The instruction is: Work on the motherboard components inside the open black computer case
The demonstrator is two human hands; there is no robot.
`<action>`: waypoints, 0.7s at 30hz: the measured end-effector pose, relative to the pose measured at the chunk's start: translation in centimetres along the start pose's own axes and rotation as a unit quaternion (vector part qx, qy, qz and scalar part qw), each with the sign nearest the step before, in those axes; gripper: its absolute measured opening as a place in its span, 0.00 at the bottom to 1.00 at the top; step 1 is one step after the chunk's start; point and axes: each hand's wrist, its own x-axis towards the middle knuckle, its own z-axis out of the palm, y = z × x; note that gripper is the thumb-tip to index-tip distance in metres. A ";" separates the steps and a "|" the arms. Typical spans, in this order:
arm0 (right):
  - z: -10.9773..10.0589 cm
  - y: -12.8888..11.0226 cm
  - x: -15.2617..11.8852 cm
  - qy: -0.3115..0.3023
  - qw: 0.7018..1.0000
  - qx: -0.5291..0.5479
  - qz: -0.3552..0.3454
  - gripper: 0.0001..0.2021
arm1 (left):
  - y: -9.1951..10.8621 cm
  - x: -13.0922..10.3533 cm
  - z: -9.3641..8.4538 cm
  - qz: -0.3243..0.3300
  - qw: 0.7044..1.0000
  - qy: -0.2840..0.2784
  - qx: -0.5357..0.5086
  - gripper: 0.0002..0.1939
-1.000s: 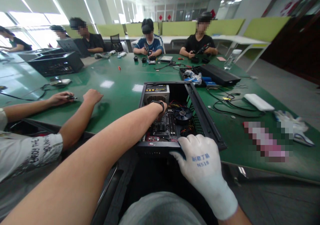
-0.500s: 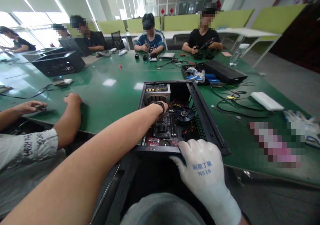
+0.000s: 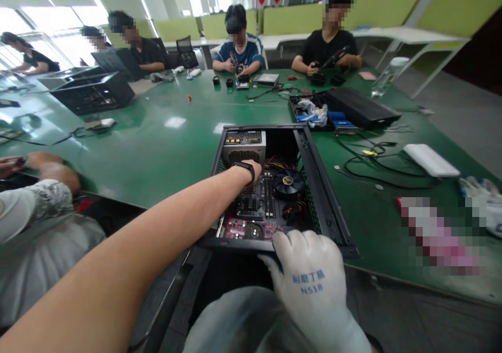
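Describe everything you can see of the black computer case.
The case is black and metal-looking, lying on the green table with its open side up. Inside are a grey power supply at the far left, a circuit board, a round dark fan and coloured wires. Its right wall has vent holes. The gloved right hand grips the near edge; the bare left hand reaches inside, its fingertips hidden.

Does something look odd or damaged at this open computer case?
No visible damage. One odd mismatch: the right hand, gripping the case, wears a white glove, while the left hand, inside it, is bare.
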 end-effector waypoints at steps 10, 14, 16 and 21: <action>-0.2 -0.2 0.0 -0.008 1.000 -0.017 -0.003 0.11 | -0.1 0.4 0.3 0.001 1.000 0.005 0.024 0.36; -0.3 -0.3 0.1 -0.018 1.000 -0.019 0.001 0.11 | 0.0 0.0 0.2 -0.003 1.000 0.000 0.003 0.37; -0.3 -0.3 0.0 -0.017 1.000 -0.022 0.000 0.10 | 0.0 -0.3 0.1 -0.006 1.000 -0.004 -0.005 0.36; -0.2 -0.2 0.0 -0.011 0.999 -0.030 -0.006 0.10 | 0.2 -1.0 -0.3 0.002 1.000 0.000 0.012 0.35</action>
